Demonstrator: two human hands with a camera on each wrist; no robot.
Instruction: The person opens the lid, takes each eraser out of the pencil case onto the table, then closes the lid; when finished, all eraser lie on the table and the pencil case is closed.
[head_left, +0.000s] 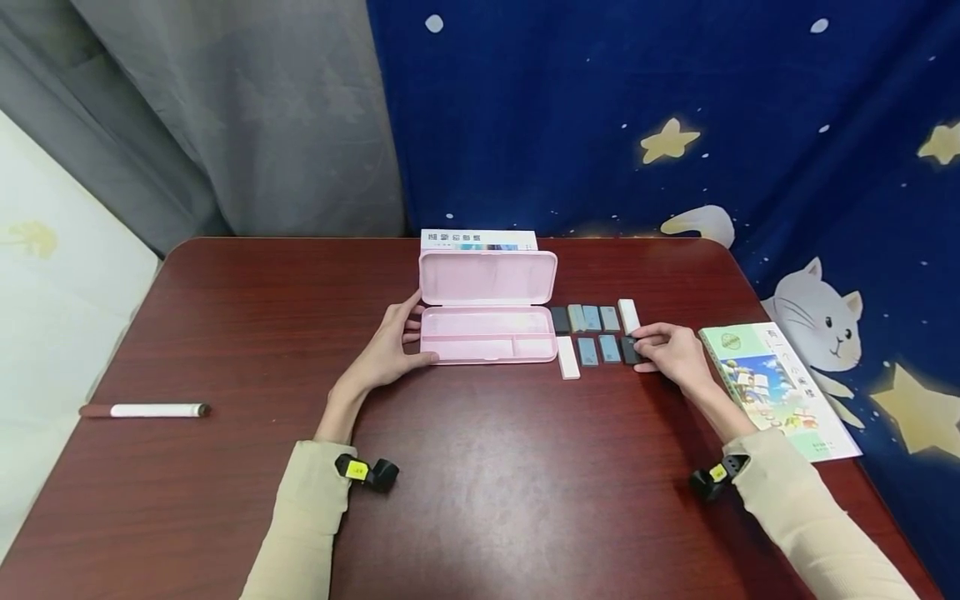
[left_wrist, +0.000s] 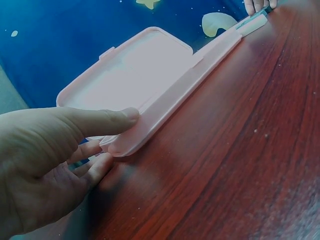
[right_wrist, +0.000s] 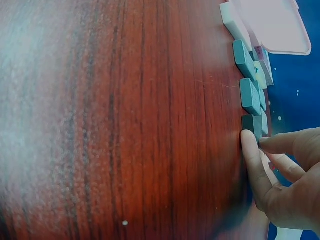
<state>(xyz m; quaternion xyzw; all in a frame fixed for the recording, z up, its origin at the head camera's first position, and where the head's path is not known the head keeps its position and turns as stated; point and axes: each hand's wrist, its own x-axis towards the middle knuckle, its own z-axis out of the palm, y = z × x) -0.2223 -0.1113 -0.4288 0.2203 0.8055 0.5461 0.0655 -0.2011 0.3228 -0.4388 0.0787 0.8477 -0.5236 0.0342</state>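
An open pink pencil case lies on the table with its lid raised at the back. My left hand holds its left end. In the left wrist view the thumb lies on the front rim and the fingers are at the corner. Two rows of small blocks that look like erasers run from the case's right side, among them blue erasers and a white eraser. At the right end of the front row, my right hand pinches a dark eraser, partly hidden by the fingers. Another white eraser lies just behind it.
Behind the case lid a white book or box shows its edge. A book with a colourful cover lies at the table's right edge, under the right forearm. A white marker lies far left. Curtains hang behind the table.
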